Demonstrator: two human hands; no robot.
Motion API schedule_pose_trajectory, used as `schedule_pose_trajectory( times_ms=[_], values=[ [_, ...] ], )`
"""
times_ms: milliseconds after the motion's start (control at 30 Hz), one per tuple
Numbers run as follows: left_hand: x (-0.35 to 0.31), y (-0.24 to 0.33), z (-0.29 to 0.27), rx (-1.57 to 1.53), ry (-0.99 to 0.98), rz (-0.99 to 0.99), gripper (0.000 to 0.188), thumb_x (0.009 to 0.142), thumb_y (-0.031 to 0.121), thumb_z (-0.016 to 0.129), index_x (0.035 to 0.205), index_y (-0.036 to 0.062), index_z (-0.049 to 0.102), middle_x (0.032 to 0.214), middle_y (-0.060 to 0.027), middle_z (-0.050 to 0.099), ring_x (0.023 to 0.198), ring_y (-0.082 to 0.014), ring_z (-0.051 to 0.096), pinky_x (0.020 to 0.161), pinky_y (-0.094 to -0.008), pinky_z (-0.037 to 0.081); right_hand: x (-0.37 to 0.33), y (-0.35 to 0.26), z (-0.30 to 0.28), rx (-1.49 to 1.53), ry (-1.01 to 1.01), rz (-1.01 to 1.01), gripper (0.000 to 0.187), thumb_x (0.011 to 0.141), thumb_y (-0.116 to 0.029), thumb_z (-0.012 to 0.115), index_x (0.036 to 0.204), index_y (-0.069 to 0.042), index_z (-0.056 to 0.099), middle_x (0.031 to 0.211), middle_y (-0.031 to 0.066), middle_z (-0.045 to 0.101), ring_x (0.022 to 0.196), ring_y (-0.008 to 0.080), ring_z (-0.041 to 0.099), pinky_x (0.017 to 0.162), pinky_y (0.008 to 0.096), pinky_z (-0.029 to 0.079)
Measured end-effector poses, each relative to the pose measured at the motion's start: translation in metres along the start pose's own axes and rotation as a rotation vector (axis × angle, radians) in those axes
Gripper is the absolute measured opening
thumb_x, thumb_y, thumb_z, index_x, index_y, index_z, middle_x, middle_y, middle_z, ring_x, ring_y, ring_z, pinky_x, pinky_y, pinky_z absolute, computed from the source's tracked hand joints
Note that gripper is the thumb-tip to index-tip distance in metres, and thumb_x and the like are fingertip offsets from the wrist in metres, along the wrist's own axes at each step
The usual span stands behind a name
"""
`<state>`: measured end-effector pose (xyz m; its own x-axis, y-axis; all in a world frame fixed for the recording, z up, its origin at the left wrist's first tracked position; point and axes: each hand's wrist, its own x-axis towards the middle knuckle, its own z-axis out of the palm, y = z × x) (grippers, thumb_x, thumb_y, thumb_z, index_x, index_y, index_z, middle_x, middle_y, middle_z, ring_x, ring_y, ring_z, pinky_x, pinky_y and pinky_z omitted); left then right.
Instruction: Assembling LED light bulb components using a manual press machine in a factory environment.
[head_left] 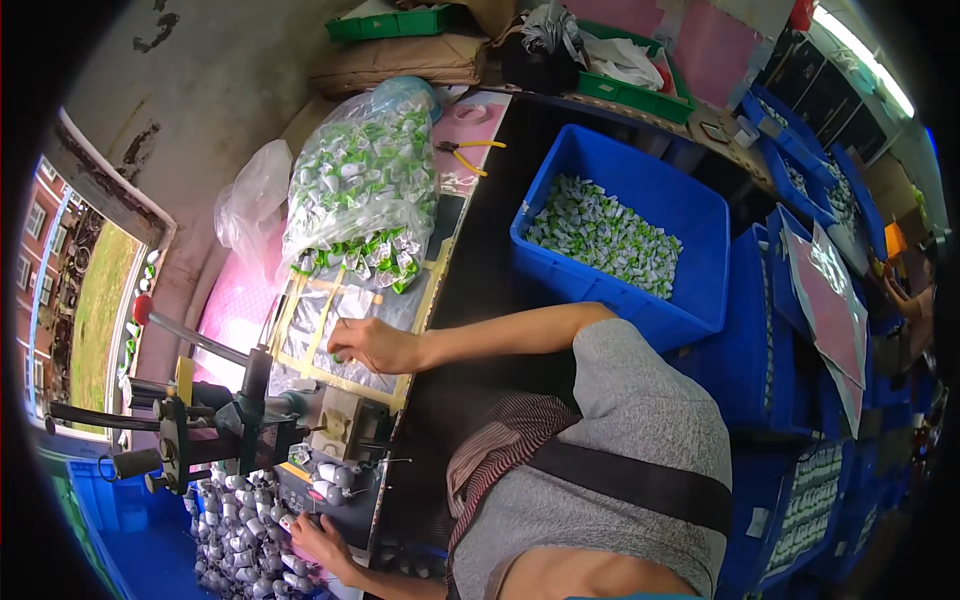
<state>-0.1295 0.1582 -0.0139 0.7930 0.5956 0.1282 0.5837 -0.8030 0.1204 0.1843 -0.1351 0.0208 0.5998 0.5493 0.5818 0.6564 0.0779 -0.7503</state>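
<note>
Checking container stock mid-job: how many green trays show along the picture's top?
2: the left green tray on a brown package, the right green tray beyond the big blue bin. Others may be hidden.

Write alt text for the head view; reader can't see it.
A person's right hand, fingers curled, is over a taped worktop near a clear bag of green-white parts; the left hand is at a heap of gray-white parts beside a lever machine. Toward the top sits a blue bin of green-white pieces.
</note>
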Motion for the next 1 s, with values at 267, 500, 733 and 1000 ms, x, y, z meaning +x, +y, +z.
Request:
schedule_pose_trajectory(
  times_ms=[267, 500, 733, 1000],
  values=[
    [-0.011, -0.01, -0.015, 0.007, 0.243, -0.013, 0.039, 0.078, 0.003, 0.07, 0.117, 0.0004, 0.065, 0.105, -0.0175, 0.063, 0.103, -0.0394, 0.058, 0.093, -0.0473, 0.045, -0.031, -0.045, 0.04, -0.062, 0.024, -0.295, 0.019, 0.083, 0.003, 0.063, 0.1, -0.003, 0.061, 0.091, 0.0113, 0.062, 0.085, 0.029, 0.064, 0.074, 0.0366, 0.054],
    [-0.014, 0.02, -0.035, -0.752, 1.028, -0.329, 0.035, 0.094, 0.02, 0.074, 0.117, -0.0042, 0.064, 0.11, -0.0158, 0.067, 0.09, -0.0208, 0.068, 0.067, -0.0314, 0.056, -0.037, -0.035, 0.066, -0.316, -0.069, -0.6, 0.016, 0.084, -0.01, 0.062, 0.098, -0.005, 0.059, 0.102, 0.0087, 0.061, 0.092, 0.0254, 0.06, 0.077, 0.0363, 0.053],
    [-0.021, 0.038, -0.027, -1.606, 0.557, -0.334, 0.035, 0.103, 0.023, 0.06, 0.131, 0.0042, 0.053, 0.109, -0.0113, 0.065, 0.073, -0.013, 0.058, 0.061, -0.0228, 0.047, -0.039, -0.032, 0.078, -0.52, -0.208, -0.541, 0.016, 0.083, -0.012, 0.061, 0.098, -0.005, 0.059, 0.098, 0.0069, 0.061, 0.096, 0.0228, 0.061, 0.084, 0.0342, 0.052],
    [-0.022, 0.078, -0.033, -1.742, 0.153, -0.298, 0.034, 0.103, 0.022, 0.059, 0.13, 0.003, 0.053, 0.104, -0.0099, 0.062, 0.075, -0.0126, 0.059, 0.061, -0.0206, 0.047, -0.04, -0.034, 0.08, -0.501, -0.215, -0.554, 0.017, 0.083, -0.015, 0.06, 0.097, -0.007, 0.06, 0.097, 0.0065, 0.062, 0.099, 0.0227, 0.061, 0.093, 0.036, 0.048]
  ],
)
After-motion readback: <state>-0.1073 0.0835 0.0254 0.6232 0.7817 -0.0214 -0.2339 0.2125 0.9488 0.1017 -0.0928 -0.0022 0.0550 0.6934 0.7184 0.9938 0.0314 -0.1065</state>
